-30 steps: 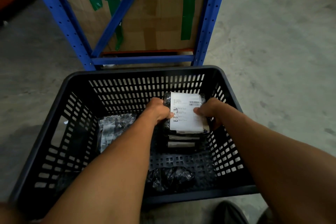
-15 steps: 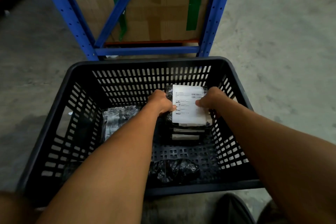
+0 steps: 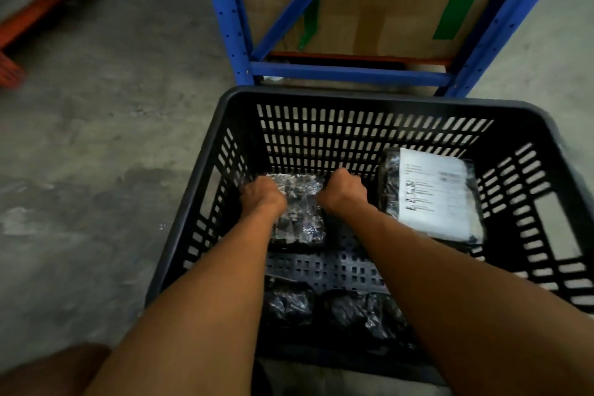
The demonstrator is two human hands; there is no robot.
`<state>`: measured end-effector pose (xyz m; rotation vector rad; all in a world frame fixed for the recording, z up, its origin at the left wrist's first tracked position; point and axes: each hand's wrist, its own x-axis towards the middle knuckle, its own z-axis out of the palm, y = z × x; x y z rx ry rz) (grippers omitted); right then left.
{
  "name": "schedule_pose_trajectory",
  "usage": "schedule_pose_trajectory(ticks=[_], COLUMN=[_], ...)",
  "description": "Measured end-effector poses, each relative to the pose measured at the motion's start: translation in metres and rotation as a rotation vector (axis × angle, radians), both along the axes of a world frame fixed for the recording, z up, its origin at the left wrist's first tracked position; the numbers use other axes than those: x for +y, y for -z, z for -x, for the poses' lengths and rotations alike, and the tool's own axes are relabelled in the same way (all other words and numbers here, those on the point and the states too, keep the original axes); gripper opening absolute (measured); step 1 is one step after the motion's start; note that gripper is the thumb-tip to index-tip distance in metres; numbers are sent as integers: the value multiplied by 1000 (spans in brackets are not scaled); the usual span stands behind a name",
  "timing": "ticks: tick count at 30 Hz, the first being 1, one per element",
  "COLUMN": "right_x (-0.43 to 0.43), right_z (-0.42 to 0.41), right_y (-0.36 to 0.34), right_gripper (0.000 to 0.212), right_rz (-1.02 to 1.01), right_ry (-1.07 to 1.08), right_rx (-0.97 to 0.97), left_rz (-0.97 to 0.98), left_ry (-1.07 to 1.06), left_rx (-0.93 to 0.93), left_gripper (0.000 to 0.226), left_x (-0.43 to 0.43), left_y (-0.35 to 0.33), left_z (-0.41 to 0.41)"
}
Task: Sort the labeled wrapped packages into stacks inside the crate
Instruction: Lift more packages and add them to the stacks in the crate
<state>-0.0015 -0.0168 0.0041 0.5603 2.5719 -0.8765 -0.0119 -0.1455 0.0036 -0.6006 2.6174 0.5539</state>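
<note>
Black slotted plastic crate [image 3: 353, 96] sits on grey concrete floor [image 3: 112, 138], right in front of a blue steel rack frame [image 3: 347, 72] that holds a brown cardboard box with green tape [image 3: 369, 3].

Both hands are inside the crate at its far-left part. Left hand [image 3: 262, 194] and right hand [image 3: 345, 191] are curled down on either side of a shiny black wrapped package [image 3: 299, 219], knuckles up, fingers hidden. Both touch the wrap; a real grip vs. just pressing can't be told. Frame is a bit motion-blurred.

That package lies flat on the crate bottom near the back wall, no label visible on its top.

Far-right corner: stack of black wrapped packages with a white printed label on top [image 3: 432, 193], against the right wall, clear of both hands. Label text unreadable.

Near side, between the forearms: two more crumpled black wrapped packages [image 3: 350, 309] on the crate bottom, partly hidden by the arms.
</note>
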Motion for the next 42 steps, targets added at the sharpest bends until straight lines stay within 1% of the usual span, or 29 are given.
schedule_pose_trajectory(ticks=[1,3,5,6,7,9,11,12,14,16,18,20,23,25,27,29,30,31,32,34,35,36,38,40,42], right_x=[-4,-9,-13,-15,-15,-11,-2,3,10,16,18,17,16,21,30,43,49,54,60,65,65,64,57,52,52], right_z=[1,2,3,3,3,4,7,8,5,1,-3,-8,-12,-13,-13,-7,-4,-1,3,8,11,12,10,4,-3], right_y=[11,28,41,45,49,54,54,52,46,40,33,22,-3,-27,-51,-74,-88,-103,-117,-145,-157,-167,-183,-186,-178], right_gripper=[25,39,48,50,48,31,14,15,25,18,9,7,16,16,5,34,45,48,50,63,70,74,74,75,73], right_rz=[9,36,74,86,92,117,163,202,259,283,328,372,437,522,647,699,694,684,680,696,704,683,564,370,237], right_ry=[11,34,40,35,34,63,118,131,129,138,182,164,105,115,112,103,98,89,73,28,-7,-47,-148,-243,-250], right_rx=[-46,-145,-209,-236,-258,-270,-277,-283,-311,-362,-382,-380,-426,-448,-422,-327,-252,-158,-55,136,234,338,571,808,959], left_rz=[9,27,64,78,84,66,-14,-66,-158,-196,-271,-340,-348,-411,-491,-610,-708,-839,-988,-1236,-1292,-1298,-1295,-1396,-1500], left_ry=[33,55,8,-29,-57,-77,-101,-121,-134,-80,-34,-19,60,-7,-75,-155,-204,-266,-316,-395,-428,-453,-436,-354,-287], left_rx=[-27,-76,-86,-91,-107,-154,-192,-211,-245,-285,-299,-300,-391,-430,-413,-367,-325,-267,-205,-121,-81,-49,-45,-67,4], left_gripper=[30,32,42,51,60,73,71,70,81,93,91,82,70,67,57,34,27,28,39,73,78,75,62,47,32], left_x=[1,4,8,9,9,10,7,5,1,0,0,-2,-13,-22,-28,-33,-35,-39,-42,-49,-51,-52,-48,-43,-38], left_y=[6,19,27,29,31,35,39,41,46,46,40,25,-6,-32,-62,-91,-107,-124,-139,-164,-176,-187,-210,-227,-237], left_z=[-1,-3,-3,-1,0,2,3,3,4,4,4,2,5,10,11,12,11,10,11,15,18,22,28,32,26])
